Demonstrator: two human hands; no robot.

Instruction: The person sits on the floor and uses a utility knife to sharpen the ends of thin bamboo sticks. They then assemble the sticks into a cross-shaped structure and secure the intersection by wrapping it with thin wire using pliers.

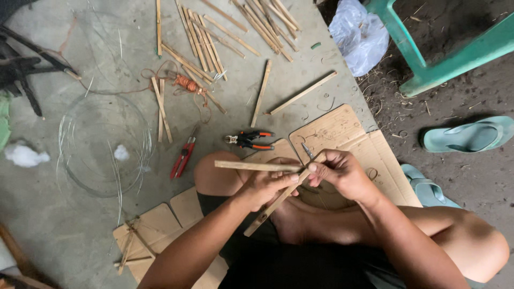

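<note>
Sat cross-legged on flattened cardboard (342, 131). Left hand (266, 185) closed round two crossed bamboo sticks (251, 166) over my lap, pinning the joint steady. Right hand (341, 172) gripped a thin metal tool (307, 151) at the crossing. Pliers (248, 139) lay just beyond, within reach.

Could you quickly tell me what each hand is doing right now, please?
Left hand: closed on two crossed bamboo sticks.
Right hand: closed at the sticks' crossing, holding a thin metal tool.
</note>
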